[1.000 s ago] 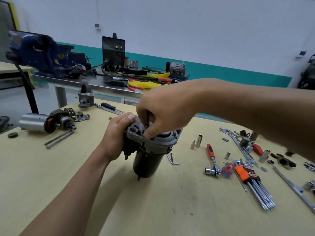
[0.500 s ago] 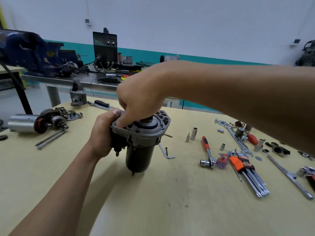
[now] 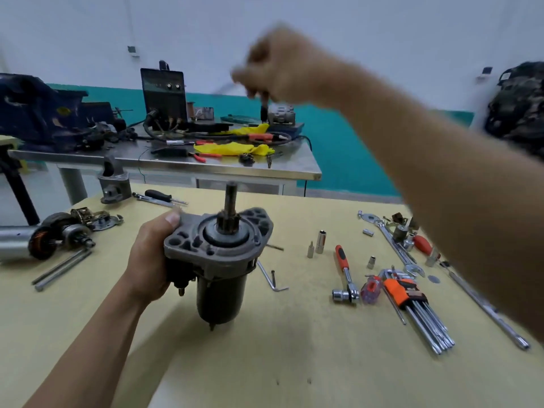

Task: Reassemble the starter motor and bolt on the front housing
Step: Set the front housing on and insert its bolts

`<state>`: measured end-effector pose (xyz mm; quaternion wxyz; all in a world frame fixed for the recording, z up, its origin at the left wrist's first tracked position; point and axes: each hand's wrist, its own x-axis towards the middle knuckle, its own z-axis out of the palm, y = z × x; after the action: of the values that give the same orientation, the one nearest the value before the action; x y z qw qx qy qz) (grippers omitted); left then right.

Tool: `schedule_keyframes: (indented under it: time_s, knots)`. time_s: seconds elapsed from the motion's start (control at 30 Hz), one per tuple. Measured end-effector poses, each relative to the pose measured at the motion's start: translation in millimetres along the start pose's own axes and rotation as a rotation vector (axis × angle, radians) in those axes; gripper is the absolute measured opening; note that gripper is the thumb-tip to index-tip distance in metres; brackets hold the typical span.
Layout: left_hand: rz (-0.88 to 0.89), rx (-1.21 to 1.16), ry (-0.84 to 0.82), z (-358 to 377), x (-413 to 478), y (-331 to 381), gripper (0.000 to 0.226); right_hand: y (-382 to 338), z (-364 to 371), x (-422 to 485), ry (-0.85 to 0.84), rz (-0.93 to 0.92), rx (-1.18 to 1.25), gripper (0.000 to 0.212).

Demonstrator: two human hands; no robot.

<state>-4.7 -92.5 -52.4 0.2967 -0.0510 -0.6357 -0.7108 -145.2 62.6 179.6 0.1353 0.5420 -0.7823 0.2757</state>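
Our right hand (image 3: 282, 66) has lifted off the black starter motor (image 3: 219, 290) with the grey cast flange, and its bare steel shaft (image 3: 230, 201) now shows. The hand is blurred, fingers curled; we cannot tell if it holds something. Our left hand (image 3: 150, 260) grips the motor upright, to the left of the orange-handled steel ratchet (image 3: 345, 272).

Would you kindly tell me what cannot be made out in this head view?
Head view only.
Right hand: motion blur; whether it holds the small dark piece beneath is unclear.
Starter motor: left hand covers its left side.
Silver cylinder: cut off by the left edge.
Dark bulk: blurred, cut off by the right edge.
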Motion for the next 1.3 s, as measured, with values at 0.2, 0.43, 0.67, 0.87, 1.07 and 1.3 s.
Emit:
schedule_keyframes:
  time_s: [0.2, 0.43, 0.67, 0.87, 1.07, 1.3]
  knots:
    - [0.039, 0.076, 0.017, 5.8, -0.3, 6.4, 0.054, 125.6, 144.6, -31.3, -0.463, 0.492, -0.145, 0.033]
    - [0.055, 0.092, 0.032, 2.4, 0.7, 4.1, 0.042, 180.7, 169.3, 1.5, -0.824, 0.633, -0.214, 0.023]
    - [0.031, 0.055, 0.014, 0.3, 1.5, 0.3, 0.040, 200.3, 215.9, 46.6, -0.537, 0.477, -0.425, 0.045]
    - [0.021, 0.082, 0.019, 0.0, 1.7, 5.5, 0.037, 203.9, 254.6, 35.0, -0.436, 0.488, -0.394, 0.010]
    - [0.013, 0.082, 0.047, 0.5, 0.0, 4.8, 0.034, 151.7, 207.9, 32.8, -0.410, 0.359, -0.207, 0.019]
    - [0.009, 0.062, 0.034, 1.3, 0.2, 5.8, 0.045, -14.1, 33.5, -18.5, -0.376, -0.119, 0.198, 0.026]
